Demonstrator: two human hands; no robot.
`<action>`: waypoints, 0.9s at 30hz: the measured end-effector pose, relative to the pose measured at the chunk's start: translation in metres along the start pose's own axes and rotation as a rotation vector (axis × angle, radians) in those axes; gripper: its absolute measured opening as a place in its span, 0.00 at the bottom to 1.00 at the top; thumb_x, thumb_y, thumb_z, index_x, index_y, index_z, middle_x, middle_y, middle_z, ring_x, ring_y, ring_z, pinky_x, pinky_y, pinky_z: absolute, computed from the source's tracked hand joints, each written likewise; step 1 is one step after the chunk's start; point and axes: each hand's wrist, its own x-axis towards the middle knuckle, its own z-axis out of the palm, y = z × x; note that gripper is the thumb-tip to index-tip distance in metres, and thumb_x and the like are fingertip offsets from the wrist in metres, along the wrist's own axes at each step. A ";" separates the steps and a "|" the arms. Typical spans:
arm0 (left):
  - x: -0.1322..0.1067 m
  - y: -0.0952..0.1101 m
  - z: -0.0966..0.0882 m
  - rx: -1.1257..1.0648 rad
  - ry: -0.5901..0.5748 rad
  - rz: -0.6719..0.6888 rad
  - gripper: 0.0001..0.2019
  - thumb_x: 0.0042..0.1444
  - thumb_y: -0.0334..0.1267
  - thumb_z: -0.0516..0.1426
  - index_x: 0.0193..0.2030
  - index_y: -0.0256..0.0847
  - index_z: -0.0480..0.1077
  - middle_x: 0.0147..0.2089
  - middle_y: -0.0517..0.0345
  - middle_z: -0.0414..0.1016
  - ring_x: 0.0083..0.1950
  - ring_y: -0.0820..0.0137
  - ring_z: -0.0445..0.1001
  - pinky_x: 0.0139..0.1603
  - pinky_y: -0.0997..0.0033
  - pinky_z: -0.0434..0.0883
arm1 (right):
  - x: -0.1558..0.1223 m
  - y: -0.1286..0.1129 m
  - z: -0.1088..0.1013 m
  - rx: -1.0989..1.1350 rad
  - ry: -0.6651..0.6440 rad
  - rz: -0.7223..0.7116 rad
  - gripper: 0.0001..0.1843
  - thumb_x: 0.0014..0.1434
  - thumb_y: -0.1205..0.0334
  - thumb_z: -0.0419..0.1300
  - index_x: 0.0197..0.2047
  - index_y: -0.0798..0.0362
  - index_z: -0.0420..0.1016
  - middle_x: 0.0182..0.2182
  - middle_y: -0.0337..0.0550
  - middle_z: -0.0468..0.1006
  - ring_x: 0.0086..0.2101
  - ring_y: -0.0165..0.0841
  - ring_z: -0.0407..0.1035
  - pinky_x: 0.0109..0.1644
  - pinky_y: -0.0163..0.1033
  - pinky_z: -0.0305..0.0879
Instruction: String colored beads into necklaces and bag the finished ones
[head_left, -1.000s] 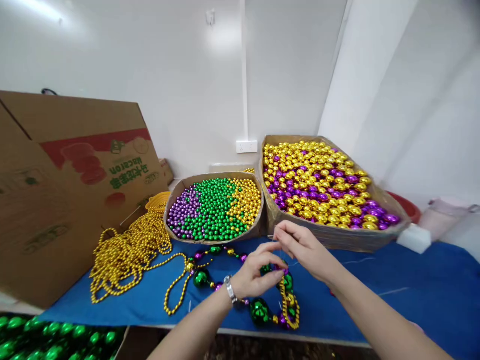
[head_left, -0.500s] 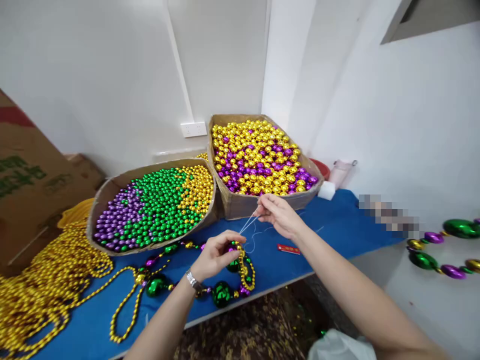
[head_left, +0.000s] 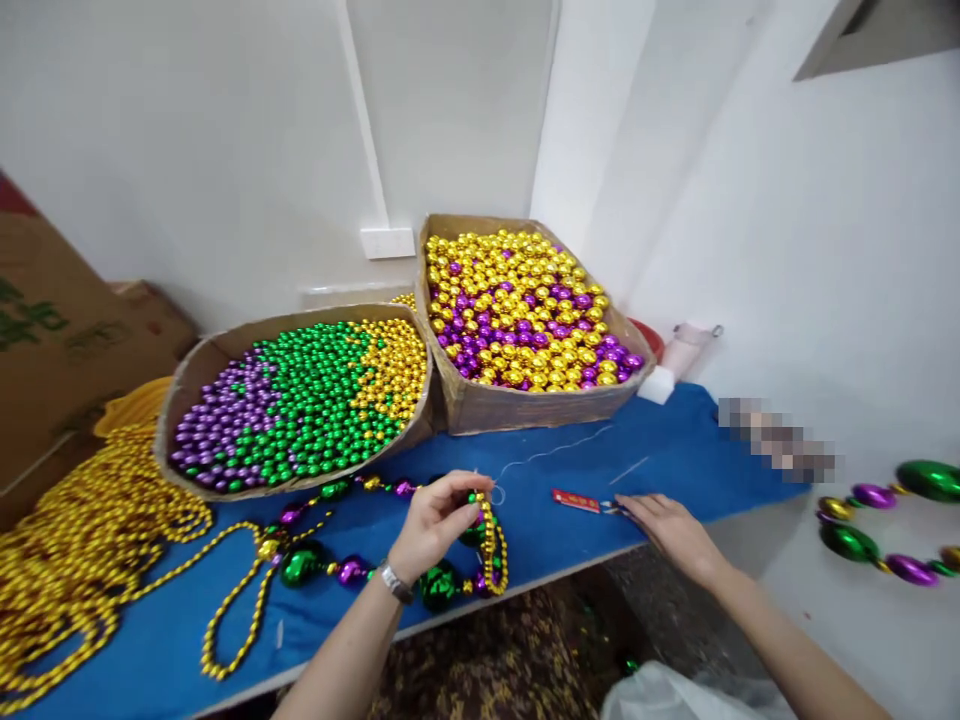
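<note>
Necklace (head_left: 352, 570) of green, purple and gold beads, laid on blue cloth (head_left: 517, 520), left of and below the left hand's (head_left: 431, 525) fingers. Gold bead loop (head_left: 502, 562), its top pinched between those fingertips, closed on it. White thread (head_left: 536, 462), just beyond them. Red-handled tool (head_left: 575, 500), metal end at the right hand's (head_left: 679, 537) fingertips; fingers extended, close together, grip impossible to tell. Bead box (head_left: 532, 408), beyond both hands' fingers.

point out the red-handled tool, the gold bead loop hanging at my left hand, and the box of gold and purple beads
red-handled tool (head_left: 576, 500): head view, middle of the handle
gold bead loop (head_left: 489, 545): head view, its left strand
box (head_left: 540, 410): head view, its front wall
</note>
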 end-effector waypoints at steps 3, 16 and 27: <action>-0.003 -0.002 0.005 -0.071 0.035 0.009 0.12 0.54 0.36 0.59 0.46 0.40 0.72 0.46 0.50 0.74 0.44 0.66 0.73 0.44 0.70 0.70 | -0.003 0.010 0.008 -0.069 0.025 -0.059 0.23 0.54 0.71 0.44 0.45 0.50 0.75 0.40 0.51 0.79 0.40 0.42 0.72 0.46 0.51 0.67; -0.013 0.011 0.011 0.069 -0.131 0.098 0.19 0.56 0.38 0.57 0.56 0.41 0.67 0.48 0.47 0.69 0.43 0.66 0.72 0.47 0.65 0.69 | 0.052 -0.161 -0.078 0.735 -0.338 -0.052 0.18 0.63 0.50 0.47 0.51 0.49 0.67 0.46 0.44 0.76 0.44 0.35 0.70 0.47 0.39 0.68; -0.017 0.014 0.001 0.172 -0.193 0.144 0.21 0.56 0.36 0.57 0.57 0.42 0.65 0.54 0.47 0.68 0.51 0.64 0.68 0.51 0.65 0.66 | 0.076 -0.196 -0.079 0.617 -0.365 -0.346 0.15 0.64 0.54 0.49 0.44 0.50 0.72 0.39 0.43 0.77 0.39 0.33 0.70 0.43 0.36 0.65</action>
